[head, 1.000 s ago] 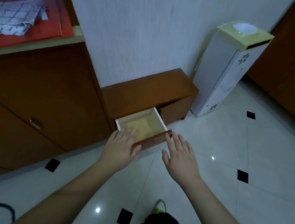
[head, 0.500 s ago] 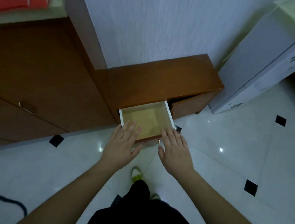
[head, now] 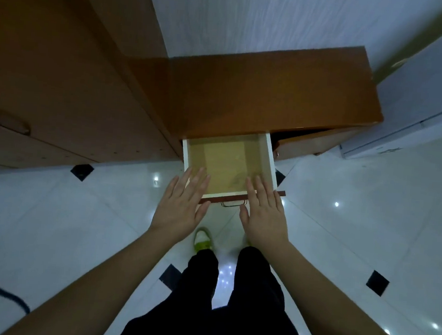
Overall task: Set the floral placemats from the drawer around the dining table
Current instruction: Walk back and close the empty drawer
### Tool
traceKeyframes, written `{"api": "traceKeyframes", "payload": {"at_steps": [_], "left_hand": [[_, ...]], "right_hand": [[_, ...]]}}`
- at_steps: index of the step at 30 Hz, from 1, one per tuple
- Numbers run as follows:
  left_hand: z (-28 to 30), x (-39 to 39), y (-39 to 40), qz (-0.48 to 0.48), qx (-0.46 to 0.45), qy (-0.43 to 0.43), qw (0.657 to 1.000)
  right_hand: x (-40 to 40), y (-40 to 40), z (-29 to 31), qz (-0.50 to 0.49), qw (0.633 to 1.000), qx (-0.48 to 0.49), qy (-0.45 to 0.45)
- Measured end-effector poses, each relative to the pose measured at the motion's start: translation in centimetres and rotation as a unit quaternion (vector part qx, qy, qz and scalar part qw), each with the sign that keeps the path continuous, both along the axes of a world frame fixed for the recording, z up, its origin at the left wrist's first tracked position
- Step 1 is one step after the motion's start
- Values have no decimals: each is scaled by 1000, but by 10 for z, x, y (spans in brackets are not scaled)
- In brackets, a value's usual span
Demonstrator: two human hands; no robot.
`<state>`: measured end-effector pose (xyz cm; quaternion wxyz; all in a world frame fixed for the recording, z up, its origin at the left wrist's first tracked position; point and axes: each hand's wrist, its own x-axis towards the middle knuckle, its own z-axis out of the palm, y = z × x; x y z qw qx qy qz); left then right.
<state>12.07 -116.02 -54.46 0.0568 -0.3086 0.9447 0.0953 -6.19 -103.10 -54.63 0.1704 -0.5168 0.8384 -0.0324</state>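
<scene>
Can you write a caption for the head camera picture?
Two open hands, left and right, reach over an open drawer.

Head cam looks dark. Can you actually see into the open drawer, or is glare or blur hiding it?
Head view: dim overall, wide-angle bending the edges; the drawer bottom shows pale wood, faintly mottled and soft; small light glints speckle the floor tiles; both open hands, left hand and right hand, are sharp enough.
</scene>
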Motion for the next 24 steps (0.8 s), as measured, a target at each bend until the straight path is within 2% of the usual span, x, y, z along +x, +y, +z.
{"api": "traceKeyframes", "payload": {"at_steps": [6, 9, 11, 12, 14, 16, 17, 18, 19, 20, 22, 23, 24], "left_hand": [[-73, -9, 2, 55, 32, -29, 998], [-110, -11, 11, 70, 67, -50, 994], [-131, -9, 12, 103, 109, -67, 986], [-140, -8, 12, 138, 143, -60, 978], [-155, -9, 14, 247, 213, 12, 945], [-161, -10, 20, 401, 261, 106, 871], [-173, -6, 22, 493, 273, 137, 815], [-179, -4, 22, 584, 288, 152, 743], [-188, -1, 21, 664, 327, 155, 654], [-192, 1, 18, 715, 386, 156, 562], [-196, -2, 17, 751, 502, 208, 375], [-196, -5, 17, 740, 546, 242, 308], [-195, -9, 17, 721, 577, 277, 265]], "right_hand": [[-31, -1, -68, 84, 994, 68, -8], [-48, -1, -102, 54, 994, 82, -49], [-57, 0, -121, -21, 991, 63, -113], [-61, -2, -128, -90, 978, 46, -181], [-63, -7, -138, -273, 913, -1, -305], [-66, -12, -148, -457, 819, -16, -346], [-68, -14, -153, -522, 773, 10, -361], [-70, -16, -159, -566, 726, 40, -389], [-72, -18, -163, -590, 681, 53, -431], [-73, -21, -167, -603, 638, 46, -477], [-73, -25, -170, -621, 560, 2, -549], [-73, -28, -170, -625, 529, -20, -574], [-72, -31, -171, -629, 506, -37, -589]]}}
